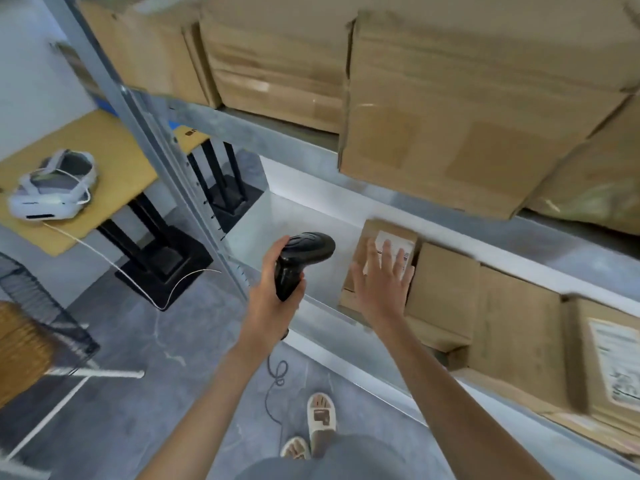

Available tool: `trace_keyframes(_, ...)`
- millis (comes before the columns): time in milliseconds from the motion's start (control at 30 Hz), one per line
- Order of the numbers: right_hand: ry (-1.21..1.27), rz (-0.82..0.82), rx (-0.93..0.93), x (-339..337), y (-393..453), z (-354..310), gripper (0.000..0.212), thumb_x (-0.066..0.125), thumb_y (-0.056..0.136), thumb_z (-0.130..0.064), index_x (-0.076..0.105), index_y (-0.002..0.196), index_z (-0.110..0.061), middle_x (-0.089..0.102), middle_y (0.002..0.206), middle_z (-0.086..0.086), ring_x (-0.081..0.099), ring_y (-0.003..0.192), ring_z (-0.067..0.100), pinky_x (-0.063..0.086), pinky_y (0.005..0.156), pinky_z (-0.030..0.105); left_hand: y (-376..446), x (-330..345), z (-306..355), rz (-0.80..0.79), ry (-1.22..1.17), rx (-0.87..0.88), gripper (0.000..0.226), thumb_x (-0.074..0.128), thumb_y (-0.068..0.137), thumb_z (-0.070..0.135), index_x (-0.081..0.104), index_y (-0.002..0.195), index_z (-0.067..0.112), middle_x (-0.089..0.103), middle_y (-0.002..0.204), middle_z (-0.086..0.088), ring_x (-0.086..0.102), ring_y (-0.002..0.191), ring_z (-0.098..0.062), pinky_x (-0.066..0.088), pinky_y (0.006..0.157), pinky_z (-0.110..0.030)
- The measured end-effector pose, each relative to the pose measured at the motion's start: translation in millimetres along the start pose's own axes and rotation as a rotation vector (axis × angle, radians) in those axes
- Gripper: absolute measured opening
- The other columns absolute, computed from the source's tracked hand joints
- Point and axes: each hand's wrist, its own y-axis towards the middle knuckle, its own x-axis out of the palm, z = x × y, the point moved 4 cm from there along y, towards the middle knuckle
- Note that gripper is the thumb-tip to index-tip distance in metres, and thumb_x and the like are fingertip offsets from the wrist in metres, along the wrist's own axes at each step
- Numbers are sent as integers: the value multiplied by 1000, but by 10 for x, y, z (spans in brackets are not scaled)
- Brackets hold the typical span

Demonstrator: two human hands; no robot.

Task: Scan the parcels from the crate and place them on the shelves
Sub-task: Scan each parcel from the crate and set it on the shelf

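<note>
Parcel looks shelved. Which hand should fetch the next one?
Right, probably. The right hand lies open, fingers straight on the labelled parcel on the lower shelf, so it only has to lift off. The left hand grips the scanner.

From my remote view, no text, brand or number resolves well enough to read. Two printed items are visible. A white shipping label [394, 249] is fixed to the top of the small parcel [377, 261] on the lower shelf [304, 237]; it carries barcode-like bars, partly covered by the fingers of the right hand [381, 285], and its print is too blurred to make out. A second white label [616, 362] sits on the carton at the far right [602, 368] of the same shelf, showing lines of dark print and a graphic patch, all illegible through motion blur
</note>
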Motion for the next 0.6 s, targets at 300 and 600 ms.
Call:
trace_keyframes(300, -188, -36, 30, 309, 144, 15, 64, 16, 105, -55, 3, 161, -26, 1, 169, 4, -6, 155, 31, -9, 120, 58, 322, 118, -295, -68, -38, -77, 78, 68, 98, 13, 31, 135, 71, 67, 103, 29, 67, 62, -15, 58, 56, -32)
trace_keyframes(600, -92, -11, 39, 525, 84, -600, 65, 17, 105, -56, 4, 161, -28, 1, 169, 1, -9, 155, 26, -18, 119, 52, 639, -3, -646, -89, -112, -138, 79, 66, 100, 13, 29, 130, 77, 71, 102, 10, 68, 63, -16, 57, 59, -23)
